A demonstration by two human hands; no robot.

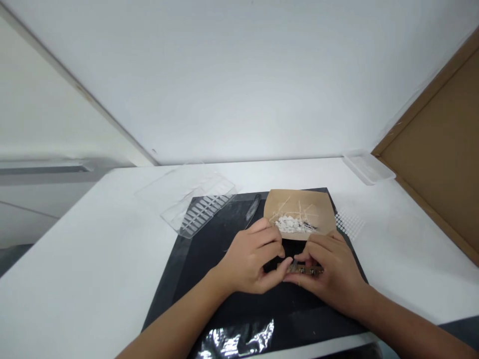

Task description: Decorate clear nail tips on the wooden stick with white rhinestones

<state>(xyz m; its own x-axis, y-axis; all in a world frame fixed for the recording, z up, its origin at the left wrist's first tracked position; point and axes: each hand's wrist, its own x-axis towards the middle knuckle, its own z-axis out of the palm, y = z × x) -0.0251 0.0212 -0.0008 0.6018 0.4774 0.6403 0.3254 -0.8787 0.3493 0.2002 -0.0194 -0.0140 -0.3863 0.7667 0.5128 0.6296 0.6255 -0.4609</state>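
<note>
Over a black mat (209,239), my right hand (329,267) grips a narrow brownish strip (307,270) with small shiny round parts along it. My left hand (258,259) meets the strip's left end, its thumb and fingers curled close to the right fingertips. A small clear piece shows between the two hands; which fingers hold it cannot be made out. Just beyond the hands lies a brown paper tray (324,207) with white bits (292,224) and thin pale strands in it.
Clear plastic sheets and a tray of pale oblong pieces (204,212) lie at the back left. A dark tool (253,207) rests on the mat. White dots (350,224) are right of the paper. A clear container (368,168) stands at the back right, by a brown panel (441,139).
</note>
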